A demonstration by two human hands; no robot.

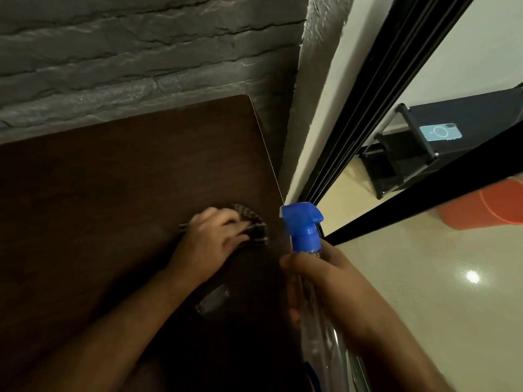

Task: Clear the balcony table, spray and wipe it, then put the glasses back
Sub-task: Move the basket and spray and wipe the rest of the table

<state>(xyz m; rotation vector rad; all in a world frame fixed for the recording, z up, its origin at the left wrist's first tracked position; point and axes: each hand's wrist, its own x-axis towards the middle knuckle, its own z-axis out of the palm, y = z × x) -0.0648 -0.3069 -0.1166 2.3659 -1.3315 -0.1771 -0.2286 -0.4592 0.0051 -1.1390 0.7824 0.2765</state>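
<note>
With the right hand (325, 267) wrapped around the spray bottle (304, 227) just off the tabletop (113, 179) edge, the left hand (212, 239) presses what seems a patterned cloth (254, 224) beside it; wipe with firm overlapping strokes.

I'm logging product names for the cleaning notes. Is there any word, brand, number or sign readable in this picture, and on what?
No readable text anywhere.
Spray bottle in the right hand: clear body, blue label edge near the bottom, too cut off to read.
Phone on the black shelf: only a ring mark on its back, no letters.
Cloth under the left hand: a pattern, no writing.
</note>
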